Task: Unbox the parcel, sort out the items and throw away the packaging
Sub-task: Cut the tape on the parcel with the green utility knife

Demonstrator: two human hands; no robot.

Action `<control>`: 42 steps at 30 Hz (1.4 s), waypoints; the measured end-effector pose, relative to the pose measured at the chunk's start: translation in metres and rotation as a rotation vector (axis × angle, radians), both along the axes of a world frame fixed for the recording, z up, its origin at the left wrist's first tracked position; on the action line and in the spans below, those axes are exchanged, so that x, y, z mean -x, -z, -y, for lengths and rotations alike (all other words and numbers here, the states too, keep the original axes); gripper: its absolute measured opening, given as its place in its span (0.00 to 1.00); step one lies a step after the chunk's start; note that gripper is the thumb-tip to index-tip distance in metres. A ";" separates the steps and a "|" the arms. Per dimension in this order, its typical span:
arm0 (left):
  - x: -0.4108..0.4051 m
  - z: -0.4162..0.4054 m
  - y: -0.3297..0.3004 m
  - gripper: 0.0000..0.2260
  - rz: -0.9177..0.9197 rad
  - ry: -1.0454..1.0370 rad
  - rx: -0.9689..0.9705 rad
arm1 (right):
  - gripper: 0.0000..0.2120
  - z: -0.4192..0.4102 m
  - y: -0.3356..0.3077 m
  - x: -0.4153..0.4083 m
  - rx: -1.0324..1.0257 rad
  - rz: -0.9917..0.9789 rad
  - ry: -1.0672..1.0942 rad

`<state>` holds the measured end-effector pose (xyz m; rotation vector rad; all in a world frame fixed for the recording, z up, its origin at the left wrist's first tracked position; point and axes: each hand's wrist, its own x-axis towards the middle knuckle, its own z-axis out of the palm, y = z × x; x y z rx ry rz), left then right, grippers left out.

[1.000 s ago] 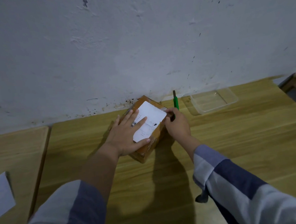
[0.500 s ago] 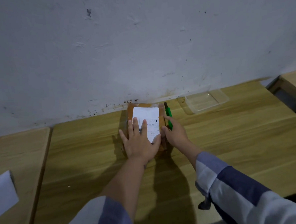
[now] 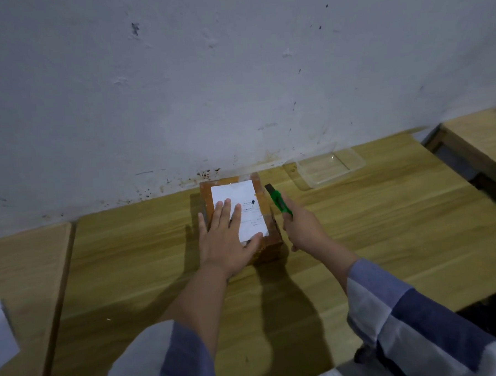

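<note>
Left hand [image 3: 226, 240] flat, fingers spread, on taped cardboard parcel [image 3: 268, 238]; right hand [image 3: 303, 228] fisted around green plastic cutter [image 3: 279, 200].

wall [image 3: 236, 88] blocks behind parcel [image 3: 267, 215] (touching), table [image 3: 386, 223] open rightward

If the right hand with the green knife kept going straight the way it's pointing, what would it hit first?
Probably the wall. The right hand aims the green knife up and slightly left, past the parcel's right side. It might clip the parcel's far corner; depth is unclear.
</note>
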<state>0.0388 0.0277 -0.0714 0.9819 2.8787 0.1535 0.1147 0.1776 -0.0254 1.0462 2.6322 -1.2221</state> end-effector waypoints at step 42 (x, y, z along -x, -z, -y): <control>-0.004 -0.003 0.001 0.37 -0.021 -0.021 0.002 | 0.30 0.028 -0.035 -0.013 -0.309 0.232 -0.181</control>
